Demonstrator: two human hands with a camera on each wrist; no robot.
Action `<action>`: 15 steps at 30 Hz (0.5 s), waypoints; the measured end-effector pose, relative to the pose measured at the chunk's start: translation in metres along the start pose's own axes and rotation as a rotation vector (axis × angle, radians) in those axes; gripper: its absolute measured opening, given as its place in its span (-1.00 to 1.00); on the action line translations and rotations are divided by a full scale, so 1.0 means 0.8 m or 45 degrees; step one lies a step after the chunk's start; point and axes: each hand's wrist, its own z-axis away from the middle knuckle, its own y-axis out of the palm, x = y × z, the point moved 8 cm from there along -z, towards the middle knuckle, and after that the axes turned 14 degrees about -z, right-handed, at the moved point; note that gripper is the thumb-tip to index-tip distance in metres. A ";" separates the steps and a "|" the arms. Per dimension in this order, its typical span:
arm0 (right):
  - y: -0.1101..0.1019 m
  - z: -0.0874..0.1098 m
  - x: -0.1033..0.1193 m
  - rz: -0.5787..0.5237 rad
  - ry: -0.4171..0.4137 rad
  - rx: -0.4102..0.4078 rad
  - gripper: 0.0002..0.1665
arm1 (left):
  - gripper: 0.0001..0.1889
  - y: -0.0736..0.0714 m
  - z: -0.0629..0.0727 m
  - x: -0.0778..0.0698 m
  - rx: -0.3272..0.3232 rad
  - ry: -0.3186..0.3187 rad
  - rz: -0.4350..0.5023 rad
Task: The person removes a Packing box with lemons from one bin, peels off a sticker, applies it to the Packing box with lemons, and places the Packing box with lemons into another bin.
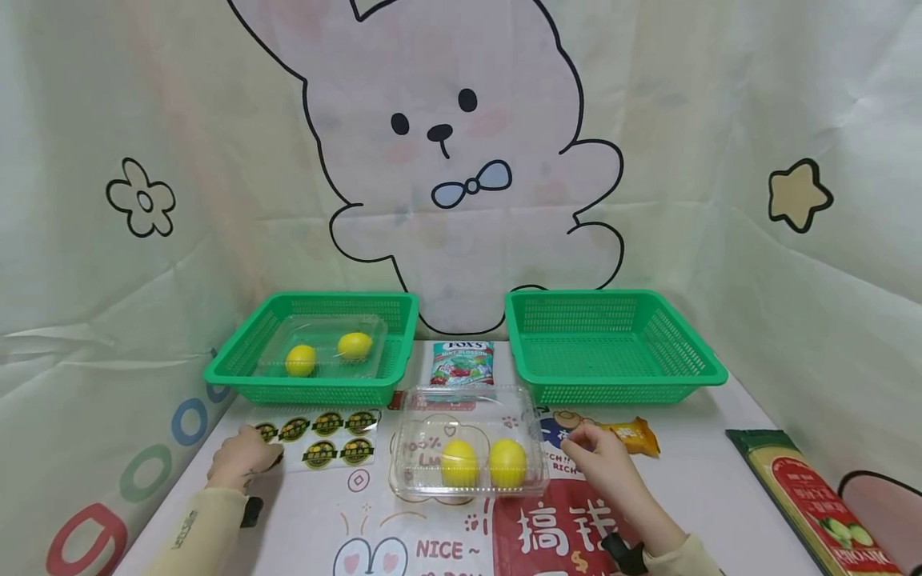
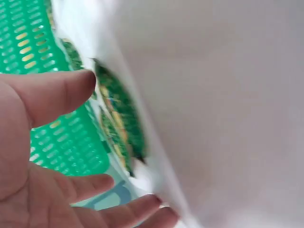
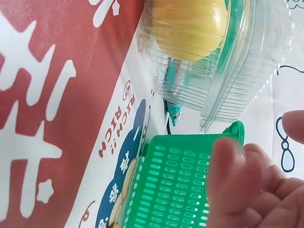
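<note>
My left hand is at the left end of a white sheet of round green and gold stickers. In the left wrist view its thumb and fingers lie apart, with a sticker beyond them. A closed clear plastic clamshell box stands in the middle of the table, two yellow lemons inside. To its right hovers my right hand, fingers loosely bent and holding nothing. The same box appears close up in the right wrist view, apart from that hand.
At the back left, a green basket holds another clear box with two lemons. Another green basket stands at the back right. Between them lies a candy bag. A yellow-wrapped snack and a green-red packet lie right.
</note>
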 end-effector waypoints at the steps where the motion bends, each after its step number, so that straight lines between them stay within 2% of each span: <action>1: 0.000 0.001 -0.001 -0.012 0.007 0.003 -0.83 | -0.18 0.003 -0.001 0.003 0.015 -0.007 0.011; 9: 0.002 0.002 -0.007 -0.021 0.038 0.016 -0.82 | 0.02 0.012 -0.015 0.029 0.042 -0.075 0.124; 12: 0.003 0.002 -0.008 -0.016 0.035 0.018 -0.82 | -0.01 0.008 -0.017 0.039 -0.024 -0.077 0.221; 15: 0.003 0.003 -0.008 -0.017 0.028 0.016 -0.84 | -0.19 -0.001 -0.013 0.047 -0.124 -0.060 0.371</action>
